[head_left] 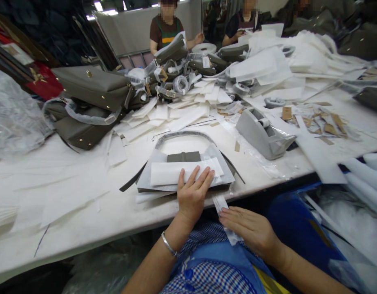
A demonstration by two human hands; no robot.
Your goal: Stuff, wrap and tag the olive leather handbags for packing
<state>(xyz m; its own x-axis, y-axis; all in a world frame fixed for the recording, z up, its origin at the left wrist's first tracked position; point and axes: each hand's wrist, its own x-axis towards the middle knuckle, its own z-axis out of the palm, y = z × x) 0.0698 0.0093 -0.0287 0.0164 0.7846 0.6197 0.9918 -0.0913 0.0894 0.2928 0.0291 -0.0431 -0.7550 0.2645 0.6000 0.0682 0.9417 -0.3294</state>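
A dark olive handbag [184, 157] lies on the white table in front of me, mostly covered by thin white paper. Its wrapped handle [184, 133] arches toward the far side, and a dark strap end sticks out on each side. On top rests a folded white paper strip [165, 173]. My left hand [192, 192] presses flat on this strip with its fingers spread. Below the table's front edge, my right hand [249, 226] is closed on a narrow whitish strip [220, 204] that hangs down to my lap. Whether the strip is paper or plastic, I cannot tell.
A grey tape dispenser [262, 132] stands right of the bag. Several olive handbags [93, 87] are piled at the left, with loose white paper sheets [188, 110] and more bags behind. A blue bin [286, 212] sits at lower right. Co-workers [165, 30] are across the table.
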